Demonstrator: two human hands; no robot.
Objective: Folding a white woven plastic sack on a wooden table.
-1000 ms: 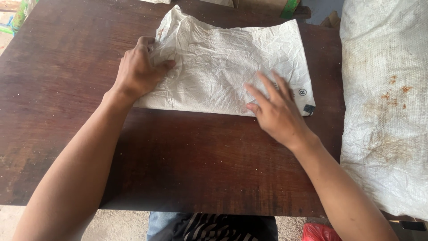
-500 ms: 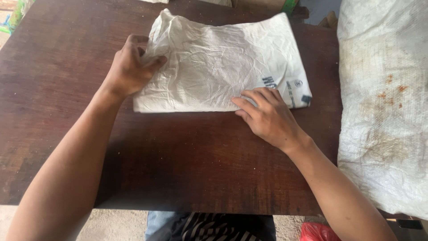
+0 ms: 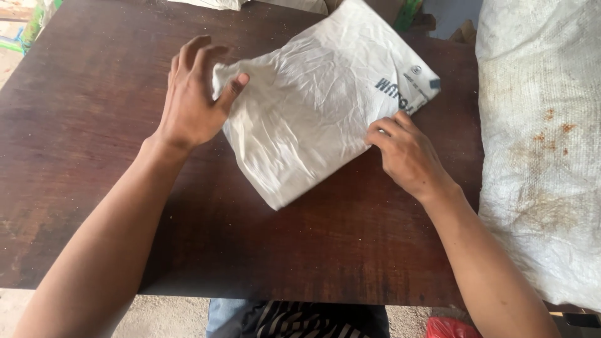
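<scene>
A folded, crumpled white cloth (image 3: 313, 106) with dark print near one corner lies at an angle on the dark wooden table (image 3: 94, 188). My left hand (image 3: 194, 100) rests at the cloth's left edge, thumb pressing on the fabric and fingers spread above it. My right hand (image 3: 407, 153) is at the cloth's right lower edge, fingers curled on the fold. Whether either hand pinches the fabric or only pushes it I cannot tell.
A large stained white woven sack (image 3: 538, 144) lies along the table's right side. More white fabric (image 3: 250, 5) shows at the far edge. The table's near edge runs above striped clothing (image 3: 300, 319), and something red (image 3: 451, 327) sits below.
The cloth has been folded narrower and turned counter-clockwise, so it now lies diagonally with the printed corner showing. Both hands moved with it.
</scene>
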